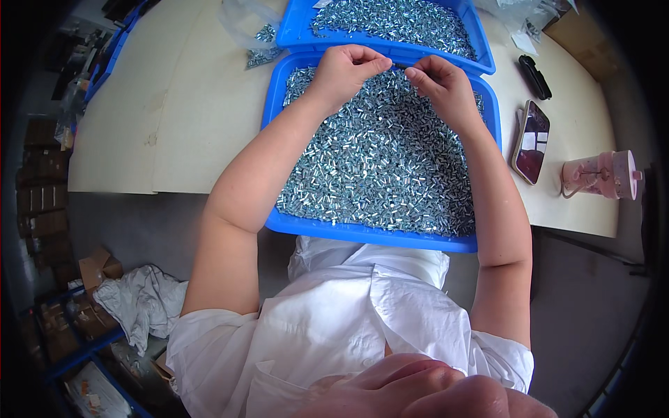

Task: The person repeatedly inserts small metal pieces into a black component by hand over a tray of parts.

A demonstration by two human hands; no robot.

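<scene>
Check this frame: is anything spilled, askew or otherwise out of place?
Yes, slightly: a few small metal parts lie loose on the table by a clear plastic bag, outside the blue bins. Both hands, left hand and right hand, work over the near bin.

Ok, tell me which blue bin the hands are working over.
The nearer blue bin, at the table's front edge. Both hands meet above its far end; the other blue bin sits behind it, untouched.
</scene>
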